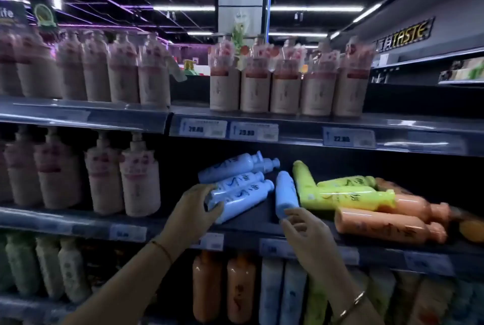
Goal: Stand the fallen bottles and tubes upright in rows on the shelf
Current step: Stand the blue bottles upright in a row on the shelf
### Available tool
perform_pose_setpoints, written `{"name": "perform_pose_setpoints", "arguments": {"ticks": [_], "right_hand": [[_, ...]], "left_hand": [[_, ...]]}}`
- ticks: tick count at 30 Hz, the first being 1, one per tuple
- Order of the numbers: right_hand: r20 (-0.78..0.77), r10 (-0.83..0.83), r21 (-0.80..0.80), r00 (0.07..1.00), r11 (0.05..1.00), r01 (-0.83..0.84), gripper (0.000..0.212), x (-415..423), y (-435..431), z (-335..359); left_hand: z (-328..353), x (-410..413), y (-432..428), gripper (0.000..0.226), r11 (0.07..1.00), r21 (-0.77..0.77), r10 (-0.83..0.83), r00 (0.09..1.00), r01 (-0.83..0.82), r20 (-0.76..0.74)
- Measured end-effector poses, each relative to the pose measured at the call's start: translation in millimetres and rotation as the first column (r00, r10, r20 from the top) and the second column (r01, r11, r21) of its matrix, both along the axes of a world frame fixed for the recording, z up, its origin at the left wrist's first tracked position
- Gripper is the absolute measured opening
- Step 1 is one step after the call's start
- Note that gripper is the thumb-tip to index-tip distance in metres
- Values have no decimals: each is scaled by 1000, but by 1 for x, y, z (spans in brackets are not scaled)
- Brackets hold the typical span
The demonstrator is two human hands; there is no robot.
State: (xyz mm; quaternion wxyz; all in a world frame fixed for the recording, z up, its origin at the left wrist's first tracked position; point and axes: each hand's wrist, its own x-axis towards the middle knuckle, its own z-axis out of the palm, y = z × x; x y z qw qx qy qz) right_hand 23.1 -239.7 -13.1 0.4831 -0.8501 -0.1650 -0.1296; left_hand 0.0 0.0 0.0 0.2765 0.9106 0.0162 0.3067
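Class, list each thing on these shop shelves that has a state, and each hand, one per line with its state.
Blue bottles: fallen, piled.
Single blue bottle: lying, base toward the front.
Green bottles: fallen.
Orange bottles: fallen.
Pink pump bottles: upright in a row.
Top-shelf bottles: upright in a row.
Left hand: grip on the bases of the blue pile.
Right hand: fingertips at the single blue bottle's base.
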Motion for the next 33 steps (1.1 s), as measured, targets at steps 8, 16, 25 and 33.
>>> {"name": "perform_pose_setpoints", "arguments": {"ticks": [8,16,25,33], "right_hand": [[26,-241,26,970,970,240,26,58,29,-5],[72,-328,-64,942,941,333,30,90,25,-19],[-91,-363,-128,927,928,351,47,104,20,-23],[-150,-344,-124,927,937,327,59,103,22,-23]], "left_hand": [[-5,93,30,48,985,36,-164,977,170,-140],[-8,124,19,45,959,191,-142,939,209,-313],[1,132,0,46,900,386,-53,929,203,-366],[0,132,-11,49,897,428,69,918,114,-390]]}}
